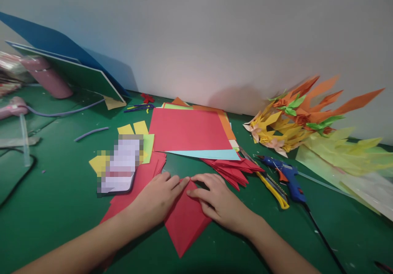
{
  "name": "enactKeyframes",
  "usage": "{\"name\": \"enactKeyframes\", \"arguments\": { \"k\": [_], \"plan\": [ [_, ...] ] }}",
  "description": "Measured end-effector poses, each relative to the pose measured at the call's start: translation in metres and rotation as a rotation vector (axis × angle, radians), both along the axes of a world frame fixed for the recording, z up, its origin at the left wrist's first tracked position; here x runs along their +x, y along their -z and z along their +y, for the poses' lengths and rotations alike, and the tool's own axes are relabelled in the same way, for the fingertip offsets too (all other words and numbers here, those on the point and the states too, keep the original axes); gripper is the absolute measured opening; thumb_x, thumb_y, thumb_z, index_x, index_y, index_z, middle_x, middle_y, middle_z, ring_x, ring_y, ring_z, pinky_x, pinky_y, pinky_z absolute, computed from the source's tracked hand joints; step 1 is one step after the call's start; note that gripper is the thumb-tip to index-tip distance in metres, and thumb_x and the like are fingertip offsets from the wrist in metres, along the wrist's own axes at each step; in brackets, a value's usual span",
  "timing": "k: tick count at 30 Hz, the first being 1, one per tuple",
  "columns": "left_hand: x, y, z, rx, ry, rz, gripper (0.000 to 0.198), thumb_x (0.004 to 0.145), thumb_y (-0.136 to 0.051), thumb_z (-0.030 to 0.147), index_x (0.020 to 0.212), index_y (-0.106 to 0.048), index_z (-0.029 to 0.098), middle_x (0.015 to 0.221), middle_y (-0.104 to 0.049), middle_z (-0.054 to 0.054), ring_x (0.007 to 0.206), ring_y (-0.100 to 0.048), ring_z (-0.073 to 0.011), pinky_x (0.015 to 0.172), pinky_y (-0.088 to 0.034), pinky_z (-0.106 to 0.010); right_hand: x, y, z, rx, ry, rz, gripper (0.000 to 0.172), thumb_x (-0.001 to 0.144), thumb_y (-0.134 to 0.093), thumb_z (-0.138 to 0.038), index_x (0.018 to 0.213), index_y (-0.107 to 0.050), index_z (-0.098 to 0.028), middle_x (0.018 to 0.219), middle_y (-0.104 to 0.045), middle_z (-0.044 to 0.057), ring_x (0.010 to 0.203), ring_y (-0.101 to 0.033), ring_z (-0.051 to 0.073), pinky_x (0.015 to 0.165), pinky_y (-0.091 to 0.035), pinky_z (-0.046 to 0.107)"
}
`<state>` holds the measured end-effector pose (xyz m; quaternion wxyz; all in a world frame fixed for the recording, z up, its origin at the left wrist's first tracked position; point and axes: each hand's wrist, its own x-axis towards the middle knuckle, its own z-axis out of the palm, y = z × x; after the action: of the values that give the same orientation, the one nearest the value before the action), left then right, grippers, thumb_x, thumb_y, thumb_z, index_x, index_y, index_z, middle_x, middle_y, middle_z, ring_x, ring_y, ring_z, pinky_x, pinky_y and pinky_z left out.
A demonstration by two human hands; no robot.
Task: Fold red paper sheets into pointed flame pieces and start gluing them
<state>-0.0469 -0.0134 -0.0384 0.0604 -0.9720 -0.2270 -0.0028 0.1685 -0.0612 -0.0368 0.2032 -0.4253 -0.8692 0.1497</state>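
Note:
A folded piece of red paper [186, 225] lies in front of me, with one pointed corner toward me and faint crease lines. My left hand [162, 194] rests on its upper left edge, fingers curled, thumb and forefinger tips near the far point. From the other side my right hand [219, 202] grips the same paper, forefinger at the far point and thumb on its face. Loose red paper sheets [150, 167] lie partly under my left forearm. Just beyond my right hand is a fan of folded red paper pieces [231, 169].
Stacked coloured paper [190, 128] lies ahead. A phone [121, 163] rests left, over yellow and green slips. At right are a yellow box cutter [274, 190], a blue glue gun [288, 175] with a cord, and orange and yellow paper flowers [301, 118]. A pink bottle [49, 77] stands far left.

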Motion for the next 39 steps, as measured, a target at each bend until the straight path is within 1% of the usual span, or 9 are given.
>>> {"name": "enactKeyframes", "arguments": {
  "k": [12,18,23,25,27,30,33,36,39],
  "plan": [
    [0.004,-0.001,0.002,-0.067,-0.034,0.076,0.053,0.082,-0.045,0.003,0.135,-0.047,0.010,0.097,-0.064,-0.012,0.080,-0.057,-0.0243,0.069,-0.043,-0.036,0.001,0.003,0.000,0.019,-0.001,-0.002,0.037,0.081,-0.047,-0.003,0.108,-0.064,-0.022,0.123,-0.057,0.011,0.112,-0.052,0.024,0.095,-0.043,0.045],
    [0.002,0.002,0.002,-0.127,-0.090,-0.073,0.050,0.084,-0.044,0.004,0.133,-0.047,0.010,0.090,-0.062,-0.009,0.081,-0.058,-0.0244,0.073,-0.047,-0.037,0.000,0.003,0.000,0.025,0.003,-0.016,0.037,0.083,-0.045,-0.003,0.109,-0.064,-0.021,0.125,-0.056,0.012,0.114,-0.051,0.024,0.096,-0.042,0.045],
    [-0.004,-0.002,0.004,-0.301,-0.190,-0.386,0.033,0.088,-0.042,0.007,0.117,-0.055,0.016,0.098,-0.061,-0.007,0.089,-0.058,-0.0200,0.081,-0.050,-0.034,0.000,0.002,0.000,-0.024,-0.016,-0.060,0.037,0.084,-0.046,-0.005,0.113,-0.062,-0.022,0.129,-0.057,0.011,0.116,-0.049,0.024,0.097,-0.040,0.045],
    [-0.007,-0.006,0.004,-0.309,-0.236,-0.414,0.022,0.090,-0.044,0.012,0.105,-0.060,0.017,0.093,-0.058,-0.006,0.086,-0.057,-0.0199,0.078,-0.051,-0.034,-0.001,0.001,0.000,-0.041,-0.018,-0.070,0.038,0.084,-0.046,-0.005,0.113,-0.062,-0.023,0.131,-0.057,0.010,0.116,-0.049,0.024,0.097,-0.040,0.045],
    [-0.008,-0.008,0.004,-0.248,-0.259,-0.396,0.014,0.090,-0.048,0.018,0.096,-0.061,0.017,0.092,-0.057,-0.007,0.087,-0.056,-0.0219,0.078,-0.050,-0.037,-0.001,0.000,0.001,-0.046,-0.016,-0.074,0.038,0.084,-0.045,-0.005,0.114,-0.062,-0.023,0.132,-0.056,0.010,0.115,-0.049,0.024,0.097,-0.039,0.045],
    [-0.007,-0.010,0.003,-0.177,-0.227,-0.375,0.008,0.089,-0.053,0.021,0.091,-0.060,0.017,0.090,-0.058,-0.006,0.086,-0.054,-0.0224,0.081,-0.048,-0.040,-0.001,0.000,0.001,-0.049,-0.016,-0.073,0.040,0.083,-0.044,-0.004,0.114,-0.061,-0.023,0.134,-0.055,0.009,0.116,-0.048,0.024,0.097,-0.038,0.045],
    [-0.005,-0.009,0.003,-0.145,-0.186,-0.393,0.006,0.088,-0.053,0.016,0.089,-0.058,0.017,0.085,-0.061,-0.004,0.081,-0.055,-0.0217,0.080,-0.047,-0.040,-0.001,0.000,0.001,-0.056,-0.012,-0.072,0.039,0.083,-0.044,-0.004,0.114,-0.061,-0.022,0.135,-0.054,0.009,0.116,-0.048,0.025,0.097,-0.037,0.046],
    [-0.006,-0.008,0.002,-0.182,-0.171,-0.452,0.009,0.089,-0.050,0.011,0.087,-0.056,0.017,0.079,-0.062,-0.003,0.075,-0.056,-0.0193,0.072,-0.048,-0.034,-0.001,0.000,0.001,-0.060,-0.014,-0.075,0.039,0.083,-0.045,-0.003,0.114,-0.061,-0.021,0.136,-0.053,0.008,0.116,-0.047,0.024,0.097,-0.037,0.045],
    [-0.009,-0.008,0.002,-0.271,-0.149,-0.523,0.016,0.089,-0.046,0.006,0.088,-0.056,0.018,0.082,-0.062,-0.003,0.075,-0.058,-0.0171,0.071,-0.049,-0.029,-0.001,0.000,0.000,-0.060,-0.018,-0.075,0.039,0.083,-0.045,-0.003,0.114,-0.061,-0.021,0.135,-0.054,0.008,0.117,-0.047,0.023,0.098,-0.037,0.044]
  ]
}}
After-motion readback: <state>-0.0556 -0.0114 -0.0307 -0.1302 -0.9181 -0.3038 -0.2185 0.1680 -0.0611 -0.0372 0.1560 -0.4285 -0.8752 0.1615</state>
